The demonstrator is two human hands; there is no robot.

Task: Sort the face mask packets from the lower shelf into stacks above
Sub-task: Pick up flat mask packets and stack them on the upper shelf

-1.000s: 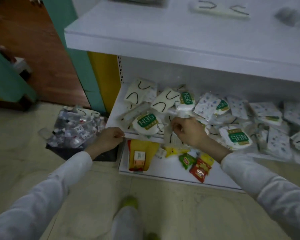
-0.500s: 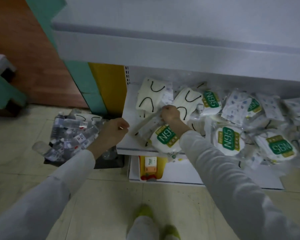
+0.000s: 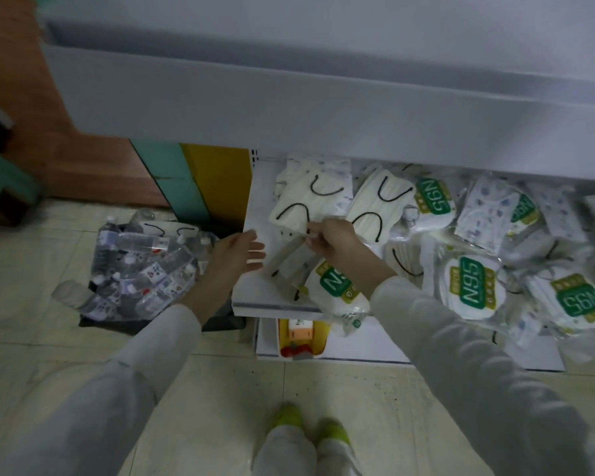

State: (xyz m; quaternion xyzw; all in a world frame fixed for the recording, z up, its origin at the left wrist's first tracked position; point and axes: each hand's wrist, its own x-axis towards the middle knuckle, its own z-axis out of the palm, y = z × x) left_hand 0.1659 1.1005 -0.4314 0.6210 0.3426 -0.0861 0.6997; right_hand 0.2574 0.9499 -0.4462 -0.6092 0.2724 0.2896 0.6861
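The lower shelf [image 3: 255,304] holds a jumble of face mask packets. At its left lie cream mask packets with black ear loops [image 3: 303,204], then N95 packets with green labels [image 3: 334,290], then patterned white packets [image 3: 488,214] further right. My right hand [image 3: 334,242] pinches a clear packet of cream masks [image 3: 289,266] by its top edge, lifting that end off the shelf. My left hand [image 3: 237,255] is spread open just left of this packet, fingers near its side. The upper shelf [image 3: 323,111] juts out above; its top surface is blurred and out of sight.
A dark crate of small plastic water bottles [image 3: 141,269] sits on the tiled floor left of the shelf unit. The bottom shelf holds a yellow box [image 3: 299,338]. My shoes [image 3: 310,427] stand on the floor below. A yellow and teal panel [image 3: 200,187] stands behind the crate.
My left hand has opened and moved right from the shelf edge toward the packet. My right hand has shifted slightly and raised the clear cream mask packet. The view tilted further down.
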